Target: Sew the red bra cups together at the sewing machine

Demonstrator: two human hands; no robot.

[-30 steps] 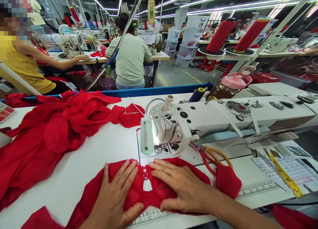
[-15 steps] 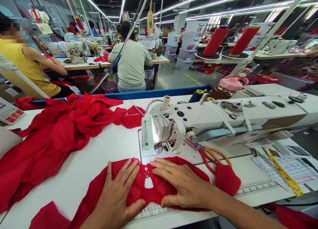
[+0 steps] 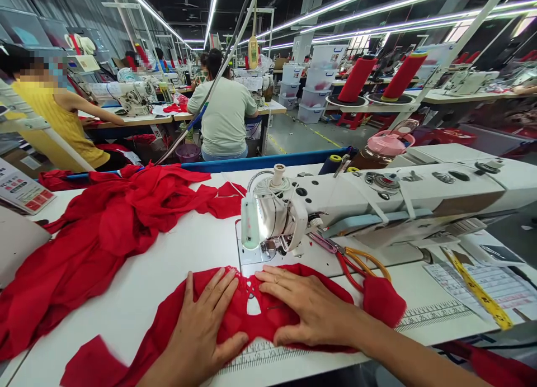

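Note:
A piece of red fabric [image 3: 369,300] lies on the white table in front of the sewing machine [image 3: 335,202]. My left hand [image 3: 201,331] rests flat on its left part, fingers spread. My right hand [image 3: 306,306] presses flat on its right part, fingertips just short of the needle plate [image 3: 255,261]. A small gap in the fabric [image 3: 253,306] shows between the two hands. Both hands hold nothing; they only press the cloth down.
A big heap of red fabric [image 3: 92,236] covers the table's left. Orange-handled scissors [image 3: 361,261] and a yellow tape measure [image 3: 478,289] lie to the right. A pink-lidded bottle [image 3: 384,146] stands behind the machine. Other people sit at sewing tables beyond.
Both hands have stayed flat on the red piece, shifting only slightly. The camera has tilted, so the scene sits a little lower and further right in view.

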